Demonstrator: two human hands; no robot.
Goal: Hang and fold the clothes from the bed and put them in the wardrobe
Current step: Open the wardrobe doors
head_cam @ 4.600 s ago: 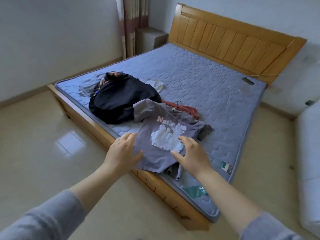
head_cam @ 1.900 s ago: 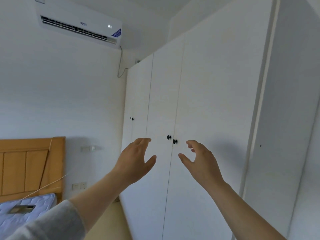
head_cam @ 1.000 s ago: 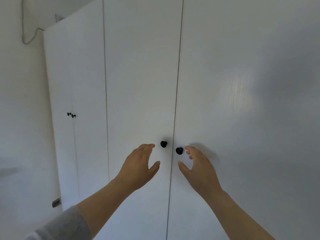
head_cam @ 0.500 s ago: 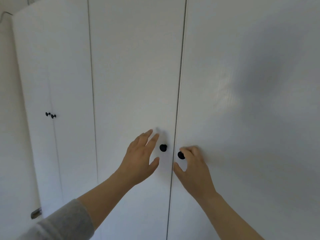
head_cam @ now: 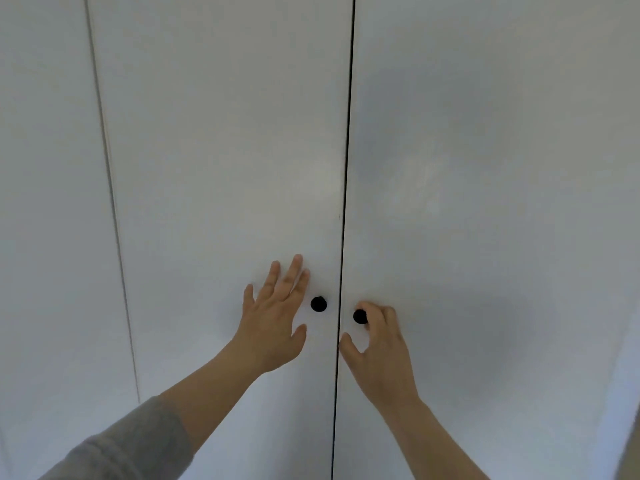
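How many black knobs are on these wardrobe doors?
2. The left knob sits free beside the left hand; the right knob is partly hidden, gripped by the right hand.

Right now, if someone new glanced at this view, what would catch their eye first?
Two black knobs stand out on the white wardrobe doors, one on each side of the dark centre seam. The right hand curls its fingers round the right knob, while the left hand lies open, fingers straight, against the left door just beside the left knob. A grey sleeve fills the bottom left corner.
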